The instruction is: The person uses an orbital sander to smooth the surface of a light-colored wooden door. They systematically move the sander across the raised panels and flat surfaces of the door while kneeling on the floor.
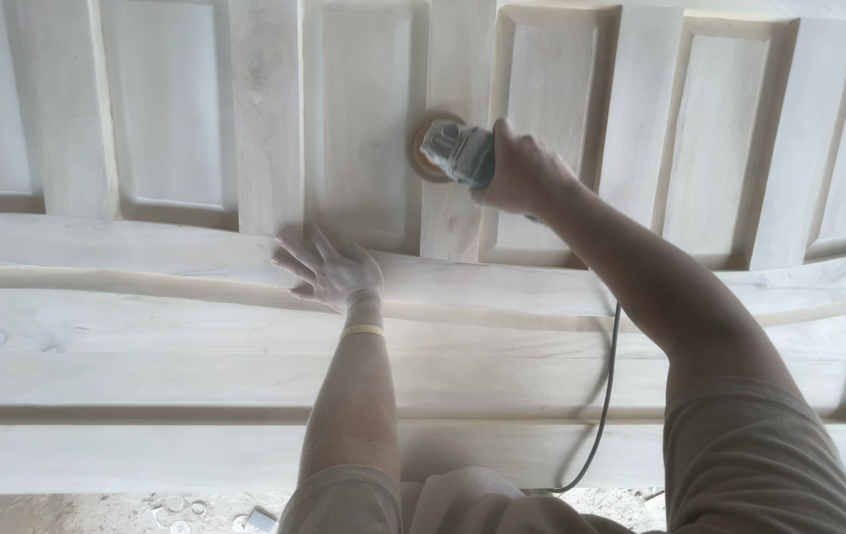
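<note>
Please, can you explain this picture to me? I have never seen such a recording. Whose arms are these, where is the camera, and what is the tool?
The camera sits on a person's head and looks down, so both bare arms are that person's own. Under them lies a large pale unfinished wooden panel piece with recessed rectangles. The left hand rests flat on it, fingers spread, with a thin yellow band at the wrist. The right hand has its grip closed around a grey handheld power sander, whose round disc touches an upright strip of wood. A dark cord hangs down from it.
</note>
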